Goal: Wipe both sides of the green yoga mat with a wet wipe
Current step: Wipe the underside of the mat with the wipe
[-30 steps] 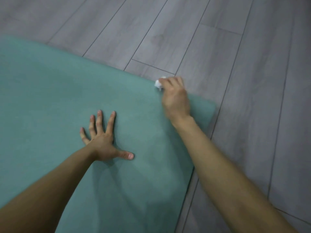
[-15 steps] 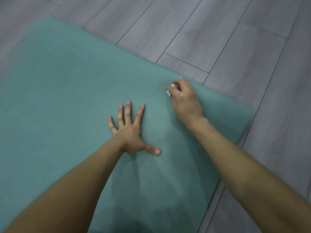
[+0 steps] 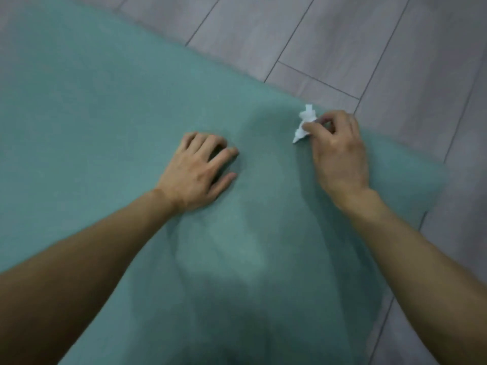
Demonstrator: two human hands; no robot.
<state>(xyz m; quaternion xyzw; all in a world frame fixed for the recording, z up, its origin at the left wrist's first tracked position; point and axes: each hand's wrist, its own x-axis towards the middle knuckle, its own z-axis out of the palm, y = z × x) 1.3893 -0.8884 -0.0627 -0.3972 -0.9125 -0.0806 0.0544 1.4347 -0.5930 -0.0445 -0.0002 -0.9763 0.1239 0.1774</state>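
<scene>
Two grips sit on the green yoga mat (image 3: 92, 127) lying on the floor (image 3: 342, 35): left grip (image 3: 196, 169) empty, fingers loosely bent, right grip (image 3: 337, 151) pinching the crumpled wet wipe (image 3: 304, 122) near the mat's far edge.

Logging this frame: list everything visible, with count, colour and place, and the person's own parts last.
yoga mat: one, green, spread flat on the floor, filling most of the view.
wet wipe: one, white, crumpled, near the mat's far edge, pinched by the right hand.
floor: grey wood-look planks, along the top and right of the view.
left hand: one, resting on the mat near the centre, fingers loosely bent, holding nothing.
right hand: one, over the mat at right, pinching the wipe.
</scene>
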